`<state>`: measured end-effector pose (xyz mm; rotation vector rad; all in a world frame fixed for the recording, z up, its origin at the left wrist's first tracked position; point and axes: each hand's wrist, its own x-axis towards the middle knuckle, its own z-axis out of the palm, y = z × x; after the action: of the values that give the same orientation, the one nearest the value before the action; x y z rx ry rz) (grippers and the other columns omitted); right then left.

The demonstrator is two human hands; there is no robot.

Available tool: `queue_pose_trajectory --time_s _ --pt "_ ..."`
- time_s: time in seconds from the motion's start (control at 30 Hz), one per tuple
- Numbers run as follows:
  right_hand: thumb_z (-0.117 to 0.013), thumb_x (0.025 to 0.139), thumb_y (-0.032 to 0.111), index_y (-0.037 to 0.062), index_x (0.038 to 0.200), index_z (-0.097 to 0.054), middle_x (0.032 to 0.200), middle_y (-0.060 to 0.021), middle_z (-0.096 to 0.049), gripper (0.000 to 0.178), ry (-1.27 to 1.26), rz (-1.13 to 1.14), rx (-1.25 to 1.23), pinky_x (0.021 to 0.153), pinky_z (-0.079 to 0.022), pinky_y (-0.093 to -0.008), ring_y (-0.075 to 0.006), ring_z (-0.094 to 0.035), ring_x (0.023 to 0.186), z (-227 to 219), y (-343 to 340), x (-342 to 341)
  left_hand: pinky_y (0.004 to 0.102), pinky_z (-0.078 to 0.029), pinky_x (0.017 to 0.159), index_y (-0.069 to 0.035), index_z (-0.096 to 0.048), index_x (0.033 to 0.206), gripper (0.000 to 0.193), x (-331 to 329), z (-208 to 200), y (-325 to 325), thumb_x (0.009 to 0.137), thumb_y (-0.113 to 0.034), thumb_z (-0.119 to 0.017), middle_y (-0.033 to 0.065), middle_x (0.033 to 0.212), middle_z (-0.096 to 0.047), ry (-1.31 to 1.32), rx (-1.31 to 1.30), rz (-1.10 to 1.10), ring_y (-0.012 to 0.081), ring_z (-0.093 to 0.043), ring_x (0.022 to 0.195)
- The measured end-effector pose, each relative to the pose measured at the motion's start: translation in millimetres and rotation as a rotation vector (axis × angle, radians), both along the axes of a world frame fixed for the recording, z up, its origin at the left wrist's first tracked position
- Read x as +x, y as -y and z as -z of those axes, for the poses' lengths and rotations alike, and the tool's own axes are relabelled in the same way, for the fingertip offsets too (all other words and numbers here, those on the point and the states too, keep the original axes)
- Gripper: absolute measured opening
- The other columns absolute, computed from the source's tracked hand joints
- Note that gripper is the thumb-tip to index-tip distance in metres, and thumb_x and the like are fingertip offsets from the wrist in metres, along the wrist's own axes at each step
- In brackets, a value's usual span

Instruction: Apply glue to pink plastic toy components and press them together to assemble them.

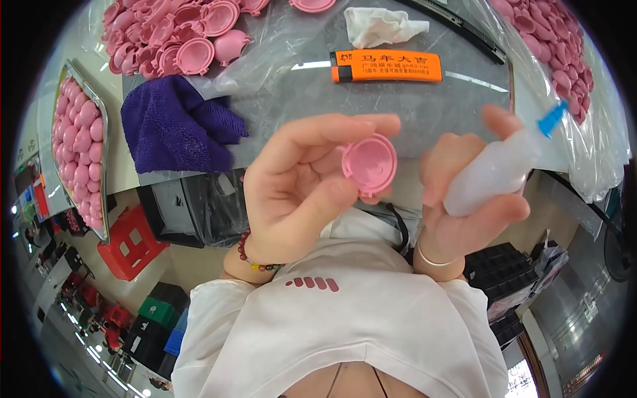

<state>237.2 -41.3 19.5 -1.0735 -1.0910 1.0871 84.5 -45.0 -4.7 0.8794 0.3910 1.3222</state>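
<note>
Cup [369,164] in the left hand [285,189]

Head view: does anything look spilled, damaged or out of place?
Nothing stands out as spilled or damaged. The purple cloth lies bunched by the near edge of the table, mildly untidy. The left hand holds a pink cup, the right hand a bottle; neither looks damaged.

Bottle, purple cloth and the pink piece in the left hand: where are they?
Bottle [492,171]: head view, middle of its whitish body.
Purple cloth [174,126]: head view, middle of its crumpled surface.
Pink piece [370,163]: head view, inside its round hollow.
</note>
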Motion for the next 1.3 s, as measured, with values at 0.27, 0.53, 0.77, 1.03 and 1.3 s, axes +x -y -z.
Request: queue_pose_trajectory --time_s 0.27,0.53,0.77,1.03,1.3 --pt "-0.06 0.079 0.041 0.0044 0.109 -0.048 0.071 0.0008 -0.037 0.049 -0.459 -0.194 0.278 0.052 -0.022 -0.0241 -0.0115 -0.029 0.064 6 -15 26 0.0293 -0.045 0.085 0.006 -0.038 0.121 0.048 -2 -12 7 0.077 0.006 -0.059 0.0248 0.123 -0.044 -0.027 -0.118 0.066 0.0191 -0.054 0.103" --pt "-0.048 0.08 0.06 -0.003 0.093 -0.055 0.069 -0.0032 -0.042 0.065 0.302 -0.271 0.582 0.044 -0.025 -0.0253 -0.0128 -0.037 0.054 -24 -15 26 0.031 -0.048 0.084 0.007 -0.041 0.115 0.043 -6 -9 7 0.077 0.008 -0.058 0.0286 0.121 -0.045 -0.134 -0.015 -0.012 0.0206 -0.056 0.1" --pt "-0.044 0.082 0.059 -0.0043 0.087 -0.055 0.065 -0.0046 -0.045 0.065 0.347 -0.258 0.547 0.039 -0.025 -0.0266 -0.014 -0.04 0.052 -24 -12 20 0.0286 -0.048 0.081 0.004 -0.041 0.11 0.048 -5 -14 7 0.072 -0.002 -0.07 0.0319 0.112 -0.05 -0.223 -0.091 -0.038 0.0212 -0.059 0.094" --pt "-0.043 0.082 0.06 -0.0036 0.088 -0.055 0.064 -0.0029 -0.042 0.065 0.305 -0.184 0.566 0.042 -0.023 -0.0256 -0.0134 -0.038 0.053 -23 -13 19 0.0293 -0.048 0.081 0.004 -0.042 0.109 0.048 -2 -15 9 0.071 -0.003 -0.071 0.0327 0.112 -0.05 -0.224 -0.082 -0.042 0.0223 -0.059 0.094" --pt "-0.042 0.081 0.062 -0.0045 0.09 -0.057 0.065 -0.0022 -0.041 0.069 0.291 -0.132 0.563 0.042 -0.023 -0.0257 -0.0119 -0.036 0.052 -23 -14 22 0.0301 -0.047 0.081 0.005 -0.044 0.107 0.048 -1 -18 8 0.07 -0.003 -0.072 0.0325 0.111 -0.05 -0.212 -0.08 -0.038 0.0233 -0.059 0.094"
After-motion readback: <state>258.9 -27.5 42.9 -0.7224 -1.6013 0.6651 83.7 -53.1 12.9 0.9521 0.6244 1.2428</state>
